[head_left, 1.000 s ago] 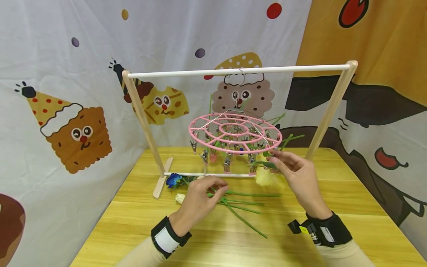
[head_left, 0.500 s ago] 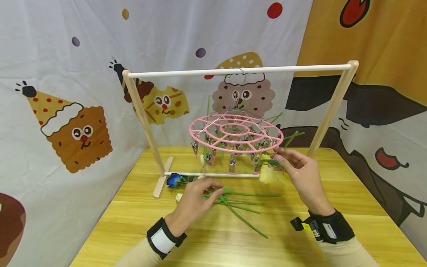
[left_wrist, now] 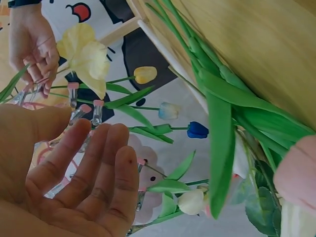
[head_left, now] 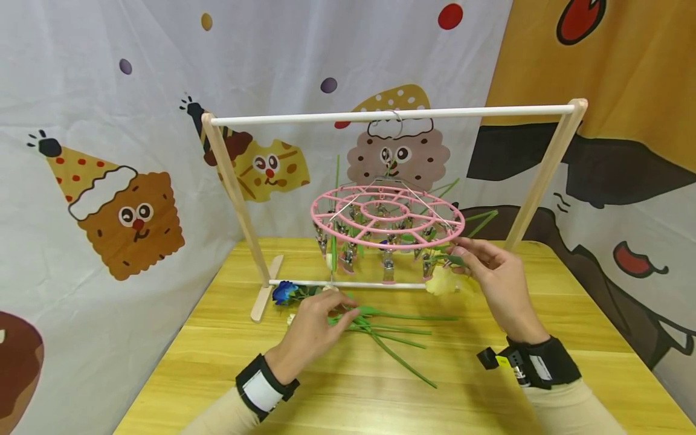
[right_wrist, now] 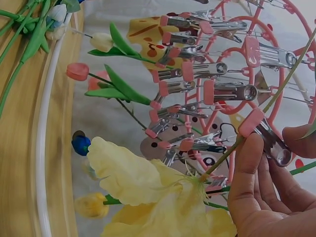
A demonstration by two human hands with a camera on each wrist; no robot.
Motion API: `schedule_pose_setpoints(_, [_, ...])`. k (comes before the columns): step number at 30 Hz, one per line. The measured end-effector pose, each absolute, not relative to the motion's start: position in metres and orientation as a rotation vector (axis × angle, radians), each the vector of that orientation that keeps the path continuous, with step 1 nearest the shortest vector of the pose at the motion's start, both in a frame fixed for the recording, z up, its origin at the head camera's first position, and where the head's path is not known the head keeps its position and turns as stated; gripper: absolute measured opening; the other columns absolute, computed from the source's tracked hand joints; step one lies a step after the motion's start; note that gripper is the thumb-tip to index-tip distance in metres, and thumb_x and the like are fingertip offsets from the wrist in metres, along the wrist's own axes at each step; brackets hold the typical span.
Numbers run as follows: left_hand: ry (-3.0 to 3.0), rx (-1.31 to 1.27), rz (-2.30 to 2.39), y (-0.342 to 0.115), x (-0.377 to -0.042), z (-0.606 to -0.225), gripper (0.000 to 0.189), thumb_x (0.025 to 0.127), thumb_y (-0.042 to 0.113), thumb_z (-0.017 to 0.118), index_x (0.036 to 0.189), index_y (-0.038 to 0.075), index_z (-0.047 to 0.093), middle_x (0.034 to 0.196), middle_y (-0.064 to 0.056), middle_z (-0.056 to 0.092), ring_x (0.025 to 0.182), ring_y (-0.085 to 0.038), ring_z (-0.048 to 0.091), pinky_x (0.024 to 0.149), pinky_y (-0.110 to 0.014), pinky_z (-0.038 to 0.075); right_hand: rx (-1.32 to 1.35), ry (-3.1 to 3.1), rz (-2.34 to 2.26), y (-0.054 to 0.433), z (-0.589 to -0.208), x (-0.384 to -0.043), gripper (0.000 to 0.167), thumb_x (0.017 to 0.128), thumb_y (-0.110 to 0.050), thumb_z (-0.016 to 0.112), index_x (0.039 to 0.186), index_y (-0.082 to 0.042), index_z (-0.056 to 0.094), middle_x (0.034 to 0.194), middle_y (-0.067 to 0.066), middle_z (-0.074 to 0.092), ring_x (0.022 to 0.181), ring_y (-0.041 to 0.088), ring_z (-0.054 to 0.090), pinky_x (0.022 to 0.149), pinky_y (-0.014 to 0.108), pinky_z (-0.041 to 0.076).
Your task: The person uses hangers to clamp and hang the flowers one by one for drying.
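My right hand [head_left: 497, 281] is at the right edge of a pink round hanger with clips [head_left: 387, 246]. In the right wrist view its thumb and fingers hold a metal clip with a pink tip [right_wrist: 271, 145], which has a green stem in its jaws. From that stem a large yellow flower [right_wrist: 138, 173] hangs head down. My left hand [head_left: 321, 323] hovers over loose green stems [head_left: 403, 361] on the table. The left wrist view shows its fingers loosely curved, with nothing in them. Tulips also hang from the hanger, among them a pink one [right_wrist: 78, 72] and a blue one [left_wrist: 197, 130].
The hanger hooks over the white bar [head_left: 304, 118] of a wooden stand, whose foot [head_left: 262, 304] rests on the table at left. Beside the lower bar lies a blue rose [head_left: 284, 293]. A printed cloth [head_left: 81, 109] hangs behind the table.
The hanger has turned, its front clips and the yellow flower shifting right. My right hand has moved slightly right with the clip; my left hand has drifted slightly left.
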State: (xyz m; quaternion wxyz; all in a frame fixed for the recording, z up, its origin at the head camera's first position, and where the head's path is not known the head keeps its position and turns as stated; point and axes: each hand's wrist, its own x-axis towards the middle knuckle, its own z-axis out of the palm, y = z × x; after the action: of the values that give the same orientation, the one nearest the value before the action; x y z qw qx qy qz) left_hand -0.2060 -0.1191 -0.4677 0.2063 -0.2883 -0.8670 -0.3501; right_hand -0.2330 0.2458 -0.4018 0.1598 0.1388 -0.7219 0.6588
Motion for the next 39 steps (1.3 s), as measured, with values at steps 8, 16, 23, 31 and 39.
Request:
schedule_pose_setpoints(8, [-2.501, -0.776, -0.91, -0.127, -0.209, -0.475, 0.013, 0.105, 0.018, 0.09, 0.118, 0.016, 0.087, 0.112, -0.007, 0.085, 0.095, -0.02, 0.083, 0.082, -0.033, 0.072, 0.42, -1.994, 1.978, 0.251, -0.404, -0.239, 0.044, 0.117, -0.015, 0.073, 0.151, 0.012, 0.068, 0.127, -0.007, 0.086, 0.113, 0.003, 0.084, 0.096, 0.028, 0.072])
schedule_pose_setpoints(16, [-2.571, -0.768, -0.794, -0.134, -0.211, -0.477, 0.018, 0.106, 0.018, 0.09, 0.122, 0.011, 0.086, 0.115, -0.009, 0.084, 0.097, -0.027, 0.083, 0.078, -0.028, 0.068, 0.407, -2.036, 1.939, 0.256, -0.401, -0.244, 0.044, 0.117, -0.019, 0.074, 0.151, 0.009, 0.069, 0.127, -0.008, 0.085, 0.113, 0.003, 0.083, 0.096, 0.025, 0.071])
schedule_pose_setpoints(23, [-2.597, -0.78, -0.719, -0.138, -0.214, -0.481, 0.022, 0.105, 0.02, 0.091, 0.125, 0.012, 0.086, 0.121, -0.008, 0.082, 0.103, -0.027, 0.084, 0.085, -0.035, 0.072, 0.405, -2.045, 1.934, 0.261, -0.4, -0.252, 0.04, 0.116, -0.02, 0.076, 0.149, 0.003, 0.073, 0.13, -0.007, 0.084, 0.115, 0.004, 0.082, 0.097, 0.026, 0.071])
schedule_pose_setpoints(31, [-2.584, -0.827, -0.626, -0.14, -0.221, -0.487, 0.023, 0.101, 0.019, 0.095, 0.121, 0.01, 0.087, 0.116, -0.01, 0.083, 0.099, -0.027, 0.083, 0.082, -0.036, 0.073, 0.401, -2.022, 1.97, 0.262, -0.402, -0.254, 0.04, 0.114, -0.02, 0.079, 0.147, 0.003, 0.074, 0.131, -0.007, 0.085, 0.118, 0.006, 0.08, 0.099, 0.028, 0.071])
schedule_pose_setpoints(39, [-2.579, -0.876, -0.485, -0.135, -0.228, -0.494, 0.022, 0.1, 0.023, 0.096, 0.118, 0.012, 0.087, 0.112, -0.006, 0.084, 0.1, -0.021, 0.081, 0.085, -0.037, 0.072, 0.397, -1.899, 1.962, 0.259, -0.41, -0.245, 0.044, 0.115, -0.015, 0.077, 0.15, 0.01, 0.07, 0.129, -0.003, 0.088, 0.114, 0.007, 0.085, 0.098, 0.026, 0.071])
